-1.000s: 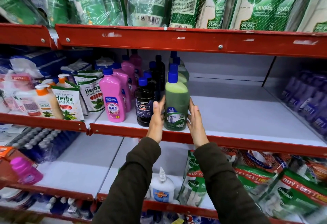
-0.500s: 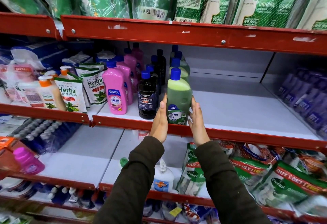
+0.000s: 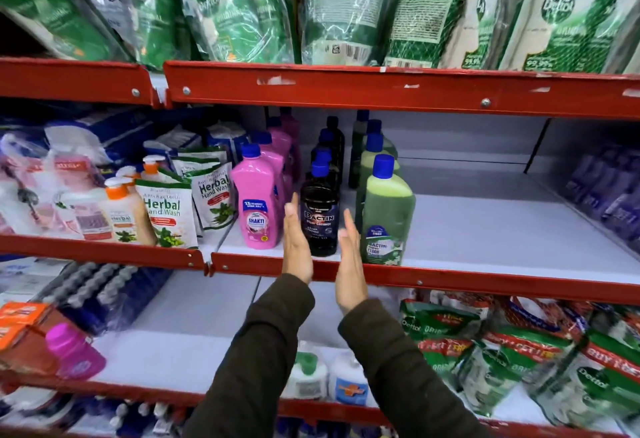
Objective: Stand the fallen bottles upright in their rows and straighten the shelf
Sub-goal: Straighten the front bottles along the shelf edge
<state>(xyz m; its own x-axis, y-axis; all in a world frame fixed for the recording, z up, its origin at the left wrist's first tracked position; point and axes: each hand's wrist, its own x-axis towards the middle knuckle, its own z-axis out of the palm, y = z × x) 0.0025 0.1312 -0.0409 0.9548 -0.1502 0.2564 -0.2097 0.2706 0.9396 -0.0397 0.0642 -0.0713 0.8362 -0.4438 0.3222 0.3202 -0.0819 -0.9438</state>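
Three rows of blue-capped bottles stand upright on the middle shelf (image 3: 485, 223): a pink Shakti bottle (image 3: 255, 202) leads the left row, a black Bactin bottle (image 3: 319, 216) the middle row, a green Bactin bottle (image 3: 386, 216) the right row. My left hand (image 3: 296, 242) is flat with fingers up, just left of the black bottle. My right hand (image 3: 350, 261) is flat too, in the gap between the black and green bottles. Both palms face the black bottle and neither grips it.
Herbal hand wash pouches (image 3: 166, 212) and pump bottles (image 3: 117, 209) fill the shelf to the left. A red shelf lip (image 3: 450, 278) runs below my hands. Dettol refill packs (image 3: 346, 4) hang above and lie at the lower right (image 3: 519, 351). Purple bottles (image 3: 609, 188) stand far right.
My hands let go of the green bottle and shifted left, now flanking the black bottle. The green bottle stands upright at the front of its row.
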